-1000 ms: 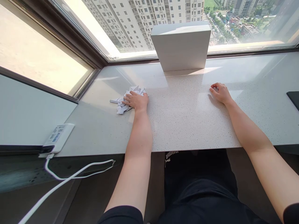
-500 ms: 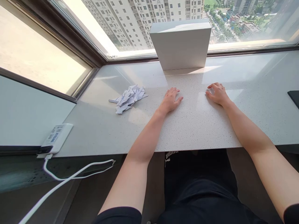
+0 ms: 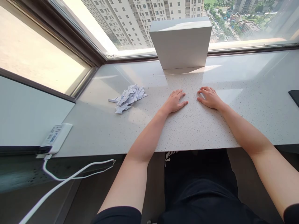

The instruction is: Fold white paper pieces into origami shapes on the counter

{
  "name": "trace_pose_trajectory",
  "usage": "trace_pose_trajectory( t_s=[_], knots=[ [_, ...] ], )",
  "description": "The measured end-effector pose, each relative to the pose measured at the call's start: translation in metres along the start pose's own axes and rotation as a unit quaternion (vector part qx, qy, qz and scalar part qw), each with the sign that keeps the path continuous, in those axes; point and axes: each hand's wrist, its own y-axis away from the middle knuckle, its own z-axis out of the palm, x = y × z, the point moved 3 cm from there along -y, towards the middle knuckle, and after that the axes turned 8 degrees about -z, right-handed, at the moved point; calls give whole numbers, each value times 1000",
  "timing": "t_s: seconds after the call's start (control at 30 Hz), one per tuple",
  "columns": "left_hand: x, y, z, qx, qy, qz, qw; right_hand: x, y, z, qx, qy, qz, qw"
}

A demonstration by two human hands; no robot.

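My left hand (image 3: 175, 101) rests palm down on the speckled white countertop (image 3: 187, 130), holding nothing, with thumb and fingers apart. Facing it across a small gap is my right hand (image 3: 209, 97), fingers slightly curled and spread, also with nothing in it. Left of my left hand lies a pile of folded white paper pieces (image 3: 129, 97), heaped over one another. Beyond both hands a plain white box (image 3: 184, 46) stands upright near the window.
A white power strip (image 3: 57, 137) with a plugged-in white cable (image 3: 70, 177) sits at the counter's left edge. At the far right edge a dark flat object (image 3: 294, 97) is partly in view. The window frame (image 3: 130, 59) runs along the back.
My hands have moved closer together: the left slid slightly right, the right moved left and a little toward me. The paper pile and the box stay in place.
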Motion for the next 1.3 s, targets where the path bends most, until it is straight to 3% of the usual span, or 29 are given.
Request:
trace_pose_trajectory(
  t_s=[1.3],
  knots=[
    [-6, -1, 1, -1, 13, 3, 1000, -2, -1, 0, -13, 7, 4, 1000]
  ],
)
